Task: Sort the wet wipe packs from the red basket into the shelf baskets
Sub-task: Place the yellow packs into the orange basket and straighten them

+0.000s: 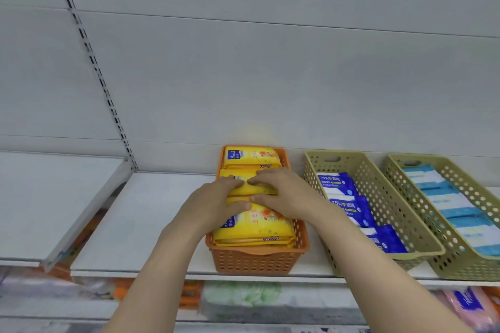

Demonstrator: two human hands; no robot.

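Item: yellow wet wipe packs [253,220], stacked in rows in the orange basket [259,261], centre of the frame on the white shelf [151,224].

Handling, as a judgement: soft film pouches, light, slightly slippery, yielding under pressure. Take hold across the short edges or pinch the sealed seam, not the middle flap.

Your left hand [216,201]: reaching in from lower centre, fingers laid nearly flat over the middle pack, thumb low on the nearest pack.

Your right hand [281,192]: mirrored from the right, fingers flat on the same pack, fingertips nearly meeting those of the left. Both hands press rather than grip (nothing looks lifted).

Adjacent: two olive baskets, right of frame, the nearer [400,213] holding dark blue packs [349,208], the farther [422,178] holding light blue packs [449,203].

Red basket: not in view.
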